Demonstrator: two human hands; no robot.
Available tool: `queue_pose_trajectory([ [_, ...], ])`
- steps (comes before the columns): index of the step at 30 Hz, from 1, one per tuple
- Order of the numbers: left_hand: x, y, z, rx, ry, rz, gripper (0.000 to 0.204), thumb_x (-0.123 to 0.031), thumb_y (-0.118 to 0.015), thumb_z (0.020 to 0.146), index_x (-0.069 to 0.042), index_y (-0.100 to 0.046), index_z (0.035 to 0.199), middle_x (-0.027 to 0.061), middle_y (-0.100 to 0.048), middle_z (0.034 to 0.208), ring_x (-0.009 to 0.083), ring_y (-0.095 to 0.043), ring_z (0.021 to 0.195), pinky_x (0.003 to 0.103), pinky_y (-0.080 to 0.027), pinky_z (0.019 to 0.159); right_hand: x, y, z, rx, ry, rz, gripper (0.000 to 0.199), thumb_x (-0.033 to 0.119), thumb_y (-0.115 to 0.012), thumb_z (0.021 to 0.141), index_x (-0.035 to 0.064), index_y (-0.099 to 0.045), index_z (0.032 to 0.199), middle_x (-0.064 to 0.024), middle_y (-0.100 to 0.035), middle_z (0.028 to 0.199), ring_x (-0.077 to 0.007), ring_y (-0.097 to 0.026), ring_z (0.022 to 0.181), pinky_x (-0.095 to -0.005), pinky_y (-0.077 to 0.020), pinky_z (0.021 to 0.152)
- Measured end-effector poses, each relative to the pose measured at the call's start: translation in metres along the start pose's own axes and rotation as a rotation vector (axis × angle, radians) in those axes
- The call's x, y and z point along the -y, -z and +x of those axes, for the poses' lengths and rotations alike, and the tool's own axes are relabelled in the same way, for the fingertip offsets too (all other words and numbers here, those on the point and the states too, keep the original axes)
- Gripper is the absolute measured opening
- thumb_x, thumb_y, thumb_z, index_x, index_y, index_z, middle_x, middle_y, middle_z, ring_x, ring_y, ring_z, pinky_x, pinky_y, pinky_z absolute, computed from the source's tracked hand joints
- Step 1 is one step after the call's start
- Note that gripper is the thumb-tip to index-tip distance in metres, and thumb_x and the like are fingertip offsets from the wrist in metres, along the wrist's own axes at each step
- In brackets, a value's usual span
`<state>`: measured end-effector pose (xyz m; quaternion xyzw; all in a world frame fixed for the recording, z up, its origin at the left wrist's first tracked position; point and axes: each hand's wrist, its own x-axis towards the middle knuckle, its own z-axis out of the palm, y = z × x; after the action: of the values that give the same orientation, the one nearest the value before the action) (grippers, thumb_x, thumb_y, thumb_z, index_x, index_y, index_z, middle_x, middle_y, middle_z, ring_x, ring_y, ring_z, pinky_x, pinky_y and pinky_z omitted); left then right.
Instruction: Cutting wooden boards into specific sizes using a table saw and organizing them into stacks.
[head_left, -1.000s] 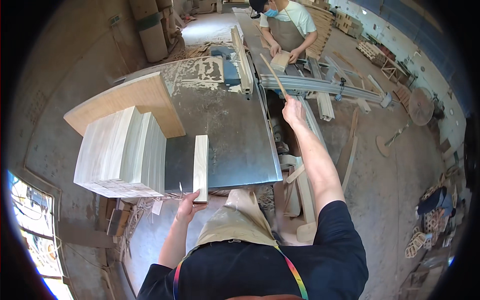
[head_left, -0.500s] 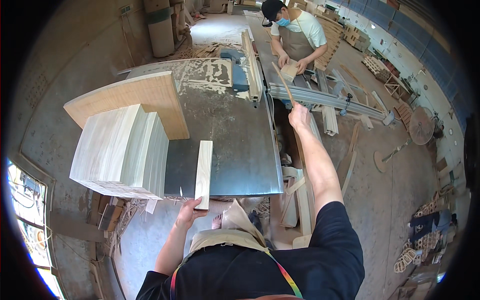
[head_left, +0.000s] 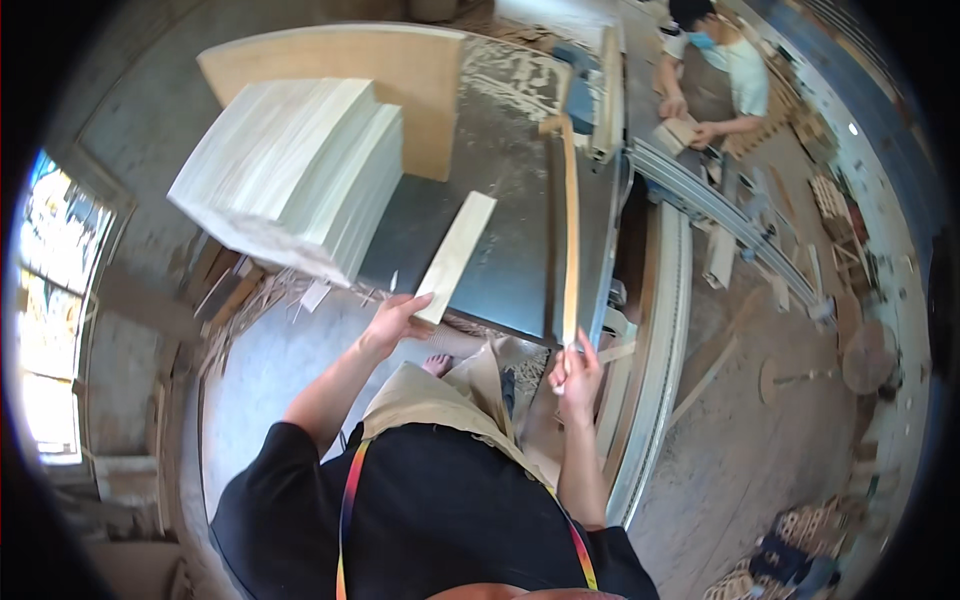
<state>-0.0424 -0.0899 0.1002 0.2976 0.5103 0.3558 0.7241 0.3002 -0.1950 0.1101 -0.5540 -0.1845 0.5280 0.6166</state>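
Observation:
My left hand is closed round the near end of a short pale wooden strip, which rests slanted across the front edge of the dark metal machine table. My right hand grips the near end of a long thin wooden stick with a hooked far end. The stick reaches away from me above the right part of the table. A tall stack of pale boards stands left of the strip, in front of an upright tan wooden panel.
A fence with a blue part stands at the table's far right. Along the right side run a metal rail and a long track. Beyond the rail, a co-worker holds a small wooden block. Sawdust and offcuts lie about.
My right hand has drawn back toward my body, bringing the stick from over the rail to above the table. The strip in my left hand has tilted rightward. The whole view has shifted.

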Motion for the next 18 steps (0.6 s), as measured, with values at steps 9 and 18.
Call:
queue_pose_trajectory([
  [9, -0.052, -0.021, -0.095, 0.042, -0.240, -0.060, 0.034, -0.028, -0.070, 0.099, 0.006, -0.065, 0.102, 0.0145, -0.067, 0.085, 0.0227, -0.068, 0.068, 0.030, -0.057, 0.061, -0.040, 0.007, -0.029, 0.091, -0.191, 0.128, 0.044, 0.012, -0.051, 0.109, 0.0098, -0.048, 0.153, -0.0068, -0.060, 0.085, -0.0075, -0.044, 0.052, -0.0252, -0.0407, 0.046],
  [18, -0.133, 0.040, -0.146, -0.264, -0.401, -0.154, 0.038, -0.021, -0.066, 0.098, 0.010, -0.064, 0.119, 0.0218, -0.071, 0.100, 0.0275, -0.069, 0.076, 0.034, -0.057, 0.060, -0.052, -0.008, -0.013, 0.076, -0.238, 0.175, 0.041, 0.011, -0.050, 0.109, 0.0131, -0.049, 0.151, -0.0070, -0.060, 0.087, -0.0082, -0.044, 0.054, -0.0262, -0.0411, 0.047],
])
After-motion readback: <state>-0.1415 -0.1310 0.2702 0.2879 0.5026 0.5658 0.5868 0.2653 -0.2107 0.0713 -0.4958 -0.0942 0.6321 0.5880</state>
